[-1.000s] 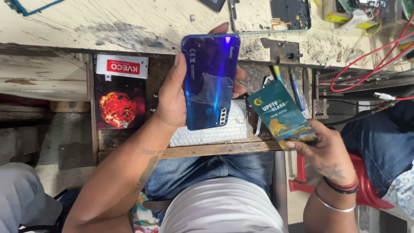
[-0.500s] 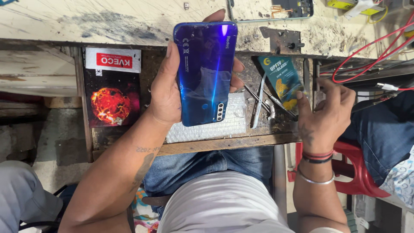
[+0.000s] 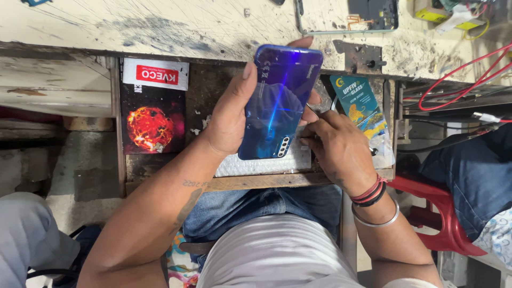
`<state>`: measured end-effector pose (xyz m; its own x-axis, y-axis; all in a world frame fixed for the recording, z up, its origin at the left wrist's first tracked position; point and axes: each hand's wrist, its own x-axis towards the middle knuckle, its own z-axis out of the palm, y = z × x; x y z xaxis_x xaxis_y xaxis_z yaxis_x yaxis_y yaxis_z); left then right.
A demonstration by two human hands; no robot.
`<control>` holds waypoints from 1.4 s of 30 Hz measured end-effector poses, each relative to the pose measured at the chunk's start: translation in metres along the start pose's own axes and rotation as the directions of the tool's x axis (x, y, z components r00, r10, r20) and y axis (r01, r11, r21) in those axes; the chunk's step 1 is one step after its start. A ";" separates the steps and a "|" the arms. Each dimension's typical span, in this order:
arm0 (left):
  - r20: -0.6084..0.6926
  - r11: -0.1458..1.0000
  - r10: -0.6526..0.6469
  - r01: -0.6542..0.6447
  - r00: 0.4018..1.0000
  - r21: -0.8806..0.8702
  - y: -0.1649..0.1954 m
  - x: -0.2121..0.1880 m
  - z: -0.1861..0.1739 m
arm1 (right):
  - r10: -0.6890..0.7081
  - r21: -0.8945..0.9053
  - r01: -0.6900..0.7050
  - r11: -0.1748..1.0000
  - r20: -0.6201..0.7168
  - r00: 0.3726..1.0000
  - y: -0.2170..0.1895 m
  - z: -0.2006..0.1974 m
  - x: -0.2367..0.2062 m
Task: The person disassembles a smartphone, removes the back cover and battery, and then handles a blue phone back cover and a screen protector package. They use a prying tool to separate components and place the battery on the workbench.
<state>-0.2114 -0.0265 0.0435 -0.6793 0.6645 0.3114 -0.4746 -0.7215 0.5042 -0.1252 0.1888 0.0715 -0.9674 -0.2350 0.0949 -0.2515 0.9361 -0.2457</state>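
Observation:
My left hand (image 3: 229, 117) grips a glossy blue phone (image 3: 280, 101) by its edges, back cover up and camera strip toward me, above an open wooden drawer (image 3: 256, 182). My right hand (image 3: 338, 149) reaches into the drawer just right of the phone, with its fingers curled down onto thin metal tools (image 3: 313, 111). Whether it holds one is hidden. A teal flat package (image 3: 360, 104) lies in the drawer beside that hand. A white bubble-wrap pad (image 3: 256, 165) lies under the phone.
A black box with a red planet picture (image 3: 149, 117) fills the drawer's left side. A scratched workbench (image 3: 160, 26) above carries an opened phone frame (image 3: 346, 16). Red wires (image 3: 453, 80), a red stool (image 3: 437, 213) and another person's jeans (image 3: 474, 176) are at the right.
My right hand laid the teal package down in the drawer's right side and moved left onto the tools beside the phone. My left hand kept hold of the blue phone.

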 end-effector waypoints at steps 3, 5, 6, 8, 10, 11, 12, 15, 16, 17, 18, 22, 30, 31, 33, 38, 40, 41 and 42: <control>-0.001 1.000 -0.017 0.017 1.000 0.001 -0.003 0.002 0.000 | -0.055 -0.064 0.057 0.996 0.022 0.998 0.003 0.002 0.001; -0.006 0.999 -0.019 0.019 1.000 0.030 -0.003 0.003 -0.001 | -0.078 -0.023 0.077 0.997 -0.026 0.997 0.003 0.002 -0.001; -0.007 0.999 -0.017 0.017 1.000 0.050 -0.004 0.004 -0.001 | -0.088 -0.003 0.088 0.996 -0.050 0.995 0.003 0.002 -0.003; -0.007 0.999 -0.025 0.025 1.000 0.032 -0.005 0.006 -0.002 | -0.033 0.089 0.045 0.995 -0.140 0.990 0.003 0.000 -0.006; -0.001 0.999 -0.022 0.022 1.000 0.030 -0.006 0.006 -0.003 | 0.051 0.176 -0.020 0.984 -0.173 0.984 0.003 -0.002 -0.008; 0.005 0.999 -0.012 0.012 1.000 0.039 -0.006 0.006 -0.003 | 0.100 0.215 -0.064 0.975 -0.163 0.982 0.003 -0.003 -0.009; 0.011 0.999 -0.003 0.003 1.000 0.049 -0.006 0.007 -0.003 | 0.149 0.253 -0.107 0.961 -0.150 0.977 0.003 -0.004 -0.010; 0.009 0.998 -0.006 0.006 1.000 0.067 -0.007 0.008 -0.003 | 0.136 0.259 -0.088 0.962 -0.174 0.975 0.004 -0.005 -0.009; 0.009 0.998 -0.001 0.001 1.000 0.062 -0.007 0.008 -0.003 | 0.116 0.291 -0.054 0.955 -0.200 0.973 0.004 -0.004 -0.009; 0.009 0.998 0.003 -0.003 1.000 0.057 -0.008 0.008 -0.003 | 0.096 0.321 -0.019 0.947 -0.226 0.969 0.004 -0.002 -0.009; 0.009 0.999 0.007 -0.007 1.000 0.051 -0.008 0.008 -0.002 | 0.078 0.350 0.016 0.937 -0.252 0.965 0.005 -0.001 -0.010; 0.016 0.994 0.021 -0.023 1.000 0.103 -0.007 0.008 -0.001 | 0.168 0.525 -0.006 0.851 -0.262 0.950 0.010 0.008 -0.014; -0.004 0.991 0.015 -0.014 1.000 0.133 -0.006 0.008 0.000 | 0.289 0.737 -0.012 0.676 -0.250 0.924 0.019 0.022 -0.021; -0.002 0.992 0.011 -0.011 1.000 0.125 -0.006 0.009 0.001 | 0.299 0.734 -0.018 0.679 -0.255 0.919 0.019 0.022 -0.021; -0.001 0.994 0.003 -0.003 1.000 0.109 -0.006 0.009 0.001 | 0.320 0.730 -0.029 0.682 -0.263 0.910 0.017 0.021 -0.021; -0.004 0.993 -0.003 0.004 1.000 0.120 -0.005 0.008 0.002 | 0.237 0.670 0.033 0.742 -0.308 0.922 0.020 0.012 -0.019; -0.007 0.994 -0.010 0.011 1.000 0.113 -0.004 0.008 0.003 | 0.241 0.692 0.029 0.722 -0.291 0.926 0.021 0.014 -0.020; -0.011 0.995 -0.017 0.018 1.000 0.102 -0.004 0.007 0.003 | 0.267 0.711 0.006 0.703 -0.272 0.925 0.020 0.017 -0.020; -0.015 0.996 -0.027 0.028 1.000 0.091 -0.003 0.006 0.004 | 0.293 0.730 -0.018 0.683 -0.252 0.922 0.019 0.019 -0.022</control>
<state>-0.2116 -0.0195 0.0470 -0.6745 0.6806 0.2860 -0.4408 -0.6820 0.5836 -0.1098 0.2069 0.0460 -0.9581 0.1232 0.2584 -0.1774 0.4531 -0.8736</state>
